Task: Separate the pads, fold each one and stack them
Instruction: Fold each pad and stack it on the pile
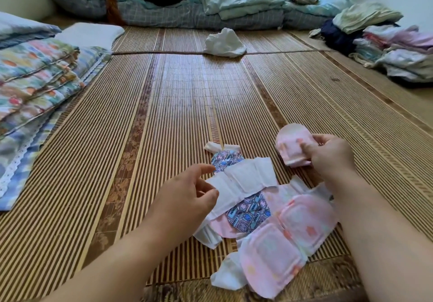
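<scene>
Closest to me, two bare forearms reach out over a woven bamboo mat (164, 114), and between them lies a loose heap of pads (257, 210) spread flat on the weave. A long pink pad (288, 238) with pale spots lies at the near right of the heap, slanting across it, and a white pad (243, 179) lies opened out across the far side, with a blue patterned pad (249, 213) partly tucked beneath it. The right hand (328, 156) is raised just beyond the heap, its thumb and fingers pinched on a small folded pink pad (291, 143), which it holds clear of the mat. The left hand (187, 196) hangs over the left edge of the white pad with its fingers spread apart and curled, gripping nothing. Farther up the mat sits a crumpled white cloth (223, 42). A folded floral quilt (39, 86) lies along the left edge, and folded clothes (393, 50) are piled at the far right.
</scene>
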A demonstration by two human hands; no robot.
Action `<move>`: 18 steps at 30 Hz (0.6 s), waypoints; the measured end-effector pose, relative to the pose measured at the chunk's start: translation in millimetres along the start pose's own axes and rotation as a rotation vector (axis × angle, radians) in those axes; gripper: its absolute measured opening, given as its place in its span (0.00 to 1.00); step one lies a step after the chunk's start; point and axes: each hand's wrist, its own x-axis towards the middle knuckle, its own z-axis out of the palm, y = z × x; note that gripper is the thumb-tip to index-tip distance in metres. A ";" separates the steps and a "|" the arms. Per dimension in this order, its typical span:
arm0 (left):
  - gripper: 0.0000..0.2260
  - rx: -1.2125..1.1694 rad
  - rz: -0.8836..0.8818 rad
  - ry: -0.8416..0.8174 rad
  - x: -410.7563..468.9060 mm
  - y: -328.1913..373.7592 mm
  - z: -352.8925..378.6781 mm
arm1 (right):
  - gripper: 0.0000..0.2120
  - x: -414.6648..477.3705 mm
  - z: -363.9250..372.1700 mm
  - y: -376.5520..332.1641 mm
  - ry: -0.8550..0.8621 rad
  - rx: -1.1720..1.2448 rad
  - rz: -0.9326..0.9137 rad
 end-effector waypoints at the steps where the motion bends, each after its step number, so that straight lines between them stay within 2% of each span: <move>1: 0.17 0.000 0.001 -0.002 1.2 -0.8 0.1 | 0.18 2.2 3.3 1.6 0.005 -0.050 -0.010; 6: 0.14 0.007 -0.009 0.010 5.8 -6.0 -3.3 | 0.16 5.9 9.3 8.0 0.037 -0.241 -0.018; 11: 0.14 0.035 -0.028 0.013 7.0 -7.9 -9.8 | 0.20 6.1 4.4 11.2 0.083 -0.382 -0.045; 15: 0.21 0.208 -0.085 0.001 7.8 -13.5 -12.4 | 0.19 -10.5 1.4 0.2 0.123 -0.450 -0.239; 16: 0.24 0.294 -0.124 -0.022 7.2 -15.9 -12.4 | 0.17 -17.3 2.7 -6.1 0.069 -0.423 -0.317; 18: 0.31 0.490 -0.216 -0.107 5.2 -20.1 -11.2 | 0.18 -36.0 9.1 -18.5 -0.170 -0.401 -0.413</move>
